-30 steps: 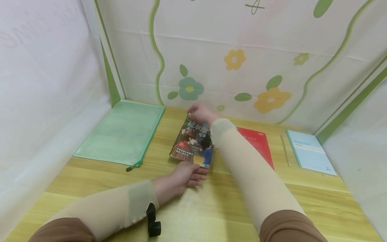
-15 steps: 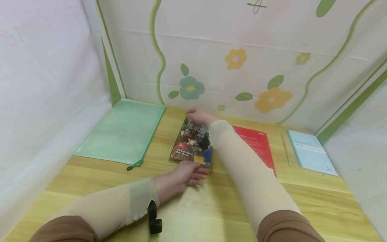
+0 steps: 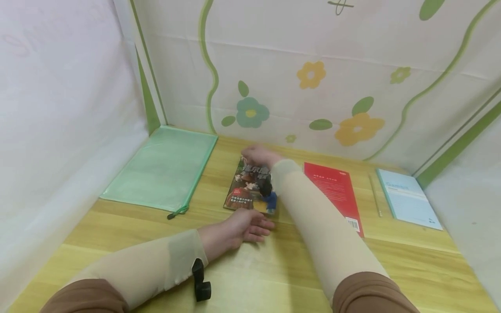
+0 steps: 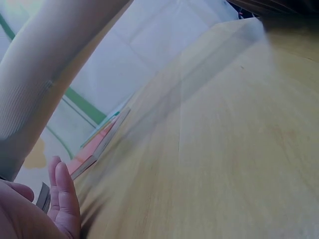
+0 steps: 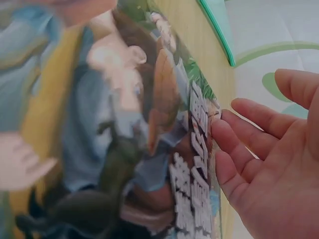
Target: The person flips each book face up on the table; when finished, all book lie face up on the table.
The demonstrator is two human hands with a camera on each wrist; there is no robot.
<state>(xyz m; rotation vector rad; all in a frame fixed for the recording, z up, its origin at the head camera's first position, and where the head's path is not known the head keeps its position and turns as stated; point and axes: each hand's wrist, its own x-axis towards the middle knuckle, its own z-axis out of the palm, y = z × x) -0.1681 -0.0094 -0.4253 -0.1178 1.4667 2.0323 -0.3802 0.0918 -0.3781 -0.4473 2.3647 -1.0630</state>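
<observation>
A comic-style book [image 3: 244, 191] with a dark illustrated cover lies on the wooden table between the two hands. My left hand [image 3: 242, 228] is at its near edge, thumb side against the edge and fingers stretched out to the right. In the left wrist view, the fingers [image 4: 65, 199] of that hand stand straight, with a sliver of book beyond them. At the far edge is my right hand [image 3: 260, 155]. The right wrist view shows its fingertips [image 5: 219, 127] touching that edge, fingers lightly bent and thumb apart from the cover.
Left of the book lies a green zip pouch [image 3: 160, 169]. A red book [image 3: 332, 187], partly under the right forearm, lies to the right, then a pencil [image 3: 374, 195] and a light blue notebook [image 3: 409, 200]. White floral fabric walls [image 3: 282, 87] bound the table.
The book has settled flatter, and its far edge has come a little nearer with the right hand. The left hand stays almost in place, its fingers a bit more spread.
</observation>
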